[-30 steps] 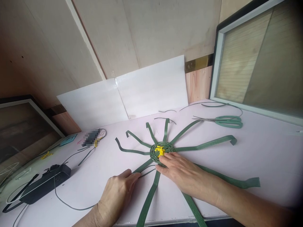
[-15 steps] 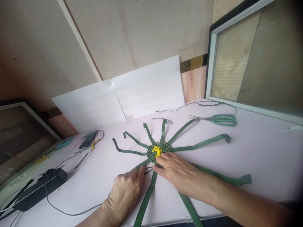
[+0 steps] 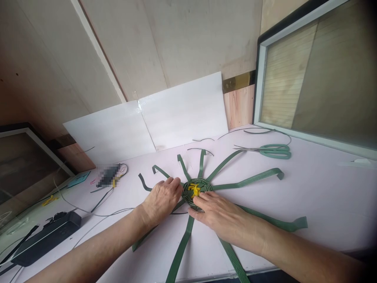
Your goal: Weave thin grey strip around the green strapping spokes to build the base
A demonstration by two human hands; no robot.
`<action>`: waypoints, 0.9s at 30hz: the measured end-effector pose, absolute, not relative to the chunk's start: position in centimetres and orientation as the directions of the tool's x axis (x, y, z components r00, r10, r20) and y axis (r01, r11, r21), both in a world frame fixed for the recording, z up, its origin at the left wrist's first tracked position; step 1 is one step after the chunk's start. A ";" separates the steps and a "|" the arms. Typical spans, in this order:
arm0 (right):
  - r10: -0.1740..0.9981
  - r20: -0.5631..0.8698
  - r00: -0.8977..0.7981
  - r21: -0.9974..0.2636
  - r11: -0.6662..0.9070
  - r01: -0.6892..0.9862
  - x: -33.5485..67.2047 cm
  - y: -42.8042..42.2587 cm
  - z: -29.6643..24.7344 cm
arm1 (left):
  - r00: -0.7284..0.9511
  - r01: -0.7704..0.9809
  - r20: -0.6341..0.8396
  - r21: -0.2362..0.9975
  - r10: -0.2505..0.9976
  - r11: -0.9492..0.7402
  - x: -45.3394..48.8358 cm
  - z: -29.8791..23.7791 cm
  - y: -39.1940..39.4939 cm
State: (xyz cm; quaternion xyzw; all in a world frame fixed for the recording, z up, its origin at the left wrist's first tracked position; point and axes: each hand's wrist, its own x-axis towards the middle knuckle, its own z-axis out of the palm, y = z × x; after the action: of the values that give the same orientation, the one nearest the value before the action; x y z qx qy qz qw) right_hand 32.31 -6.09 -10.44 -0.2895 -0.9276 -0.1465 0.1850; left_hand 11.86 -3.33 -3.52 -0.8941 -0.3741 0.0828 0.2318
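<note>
A small round woven disc of green strap (image 3: 196,186) lies on the pale table (image 3: 324,196), with a yellow tie (image 3: 194,190) at its middle and long green strips (image 3: 249,180) fanning out like spokes. My right hand (image 3: 219,214) lies flat on the near side of the disc, fingers stretched out and pressing it down. My left hand (image 3: 161,198) has reached to the disc's left edge, its fingers curled and pinched on a thin dark strand there.
Green-handled scissors (image 3: 269,151) lie at the back right near a framed window (image 3: 309,74). White boards (image 3: 147,122) lean on the wall behind. A black box (image 3: 44,236) with cables sits at the left. Thin offcuts (image 3: 203,149) lie behind the disc.
My left hand has moved forward from the near table edge up to the left side of the disc. My right hand has stayed pressed on the disc.
</note>
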 end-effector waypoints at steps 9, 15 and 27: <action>0.508 0.445 -0.737 0.118 0.783 0.610 31.7 -6.2 -11.1 | 0.708 0.700 0.278 -0.160 0.649 -0.696 10.2 -6.5 -2.1; 0.541 0.452 -0.709 0.025 0.787 0.617 31.7 -6.5 -10.6 | 0.624 0.760 0.274 0.006 0.732 -0.650 8.3 -7.2 -5.4; 0.529 0.450 -0.720 0.059 0.787 0.615 31.8 -6.6 -10.3 | 0.530 0.842 0.234 -0.033 0.815 -0.538 6.9 -7.7 -7.7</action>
State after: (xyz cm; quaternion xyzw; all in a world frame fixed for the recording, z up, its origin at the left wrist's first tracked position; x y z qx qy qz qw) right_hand 31.81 -6.60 -10.27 -0.3102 -0.9216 -0.1023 0.2095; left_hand 6.86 -7.66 -7.68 -0.8718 -0.4751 -0.0956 0.0710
